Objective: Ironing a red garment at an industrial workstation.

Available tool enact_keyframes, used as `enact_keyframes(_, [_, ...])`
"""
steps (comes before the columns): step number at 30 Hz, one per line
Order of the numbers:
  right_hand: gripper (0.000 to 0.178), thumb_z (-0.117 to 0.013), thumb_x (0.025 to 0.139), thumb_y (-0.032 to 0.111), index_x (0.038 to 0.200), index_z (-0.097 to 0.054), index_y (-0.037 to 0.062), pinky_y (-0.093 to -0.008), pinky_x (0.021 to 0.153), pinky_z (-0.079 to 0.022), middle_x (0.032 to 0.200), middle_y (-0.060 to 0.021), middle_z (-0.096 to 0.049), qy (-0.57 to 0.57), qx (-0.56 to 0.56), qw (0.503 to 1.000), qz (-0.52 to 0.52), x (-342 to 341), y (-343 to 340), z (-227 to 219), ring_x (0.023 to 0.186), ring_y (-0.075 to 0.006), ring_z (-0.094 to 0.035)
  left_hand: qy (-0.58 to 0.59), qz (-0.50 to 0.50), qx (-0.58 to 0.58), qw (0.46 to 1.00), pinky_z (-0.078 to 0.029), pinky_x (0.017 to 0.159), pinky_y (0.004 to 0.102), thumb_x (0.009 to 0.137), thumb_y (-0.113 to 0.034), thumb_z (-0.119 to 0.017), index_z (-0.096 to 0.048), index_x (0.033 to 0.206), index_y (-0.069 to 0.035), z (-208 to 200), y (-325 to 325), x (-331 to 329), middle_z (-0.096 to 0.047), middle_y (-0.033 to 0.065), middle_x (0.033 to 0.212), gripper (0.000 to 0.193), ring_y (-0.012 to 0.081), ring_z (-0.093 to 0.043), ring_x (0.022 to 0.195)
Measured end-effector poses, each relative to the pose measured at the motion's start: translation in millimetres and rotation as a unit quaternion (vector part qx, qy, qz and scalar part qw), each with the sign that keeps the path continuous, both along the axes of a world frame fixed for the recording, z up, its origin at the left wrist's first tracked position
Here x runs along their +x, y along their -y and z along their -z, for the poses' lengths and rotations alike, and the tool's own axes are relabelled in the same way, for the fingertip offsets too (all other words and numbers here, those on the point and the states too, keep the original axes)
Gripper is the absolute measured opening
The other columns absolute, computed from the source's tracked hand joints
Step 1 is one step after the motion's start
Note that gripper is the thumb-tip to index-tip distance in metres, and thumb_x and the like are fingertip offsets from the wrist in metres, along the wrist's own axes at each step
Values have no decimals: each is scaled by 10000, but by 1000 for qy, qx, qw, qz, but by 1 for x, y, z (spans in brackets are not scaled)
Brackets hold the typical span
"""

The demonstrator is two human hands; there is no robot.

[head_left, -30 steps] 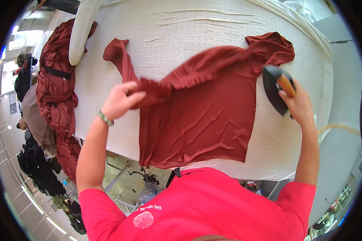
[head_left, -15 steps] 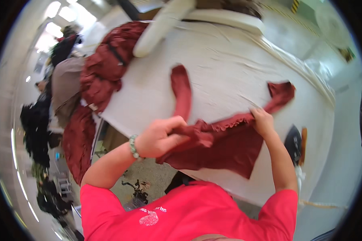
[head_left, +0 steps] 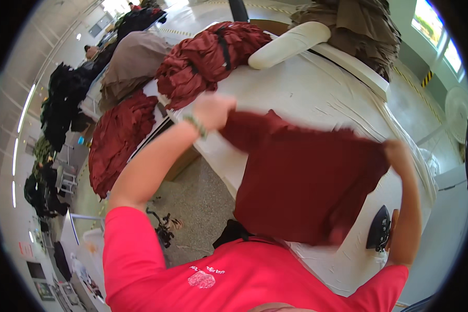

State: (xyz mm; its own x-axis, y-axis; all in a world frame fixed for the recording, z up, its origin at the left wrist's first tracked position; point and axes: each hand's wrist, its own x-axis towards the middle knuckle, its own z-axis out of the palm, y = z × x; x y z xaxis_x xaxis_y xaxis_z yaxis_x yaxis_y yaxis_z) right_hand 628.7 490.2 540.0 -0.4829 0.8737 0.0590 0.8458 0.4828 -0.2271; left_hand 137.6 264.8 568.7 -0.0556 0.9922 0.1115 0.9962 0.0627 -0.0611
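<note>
A dark red long-sleeved top [head_left: 307, 182] hangs stretched between my hands above the white-covered table, its body spread wide and its edges blurred by motion. My left hand [head_left: 213, 112], with a beaded bracelet at the wrist, is closed on the cloth at its upper left. At the upper right corner, my right hand [head_left: 398, 156] grips the same garment. Blur smears the fingers of both hands. A black iron [head_left: 379, 229] stands on the table near my right forearm, beside a brown wooden piece [head_left: 393, 229].
Dark red garment piles [head_left: 203, 62] lie at the table's far left, one tied with a black band. A white padded sleeve board [head_left: 291, 44] juts over the table's [head_left: 343, 93] far side. Brown garments [head_left: 361, 31] are stacked behind it. A fan [head_left: 458, 112] stands at the right.
The garment has been lifted off the table and spread wider. My left hand has moved up, my right hand out to the right. The view has shifted, showing more of the room.
</note>
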Motion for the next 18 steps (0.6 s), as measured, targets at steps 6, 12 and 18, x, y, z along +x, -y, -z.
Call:
enact_keyframes(6, [275,-681,930,79,1204,-678,103,-391,874,-559,1081,-143,-721,-201,419,885,-5,30,8,-75,985,-349,-709,-15,66,439,896,-555,786,402,781,8,-655,-723,1061,-113,-84,27,-37,-712,127,989,313,355,-686,905])
enact_keyframes(12, [517,-855,769,93,1247,-658,76,-391,972,-533,1227,-117,-687,-131,178,972,-84,39,118,37,1130,-320,-669,195,-3,294,936,-544,871,358,772,135,-577,-715,1038,-44,48,124,13,-690,144,1006,349,301,-689,969])
enact_keyframes(18, [365,-771,837,56,1189,-676,63,-415,893,-549,1141,-138,-699,-49,30,998,-26,48,200,154,1034,-358,-676,213,-77,178,958,-559,876,364,779,100,-635,-731,1009,-59,192,198,43,-691,116,1072,295,298,-690,990])
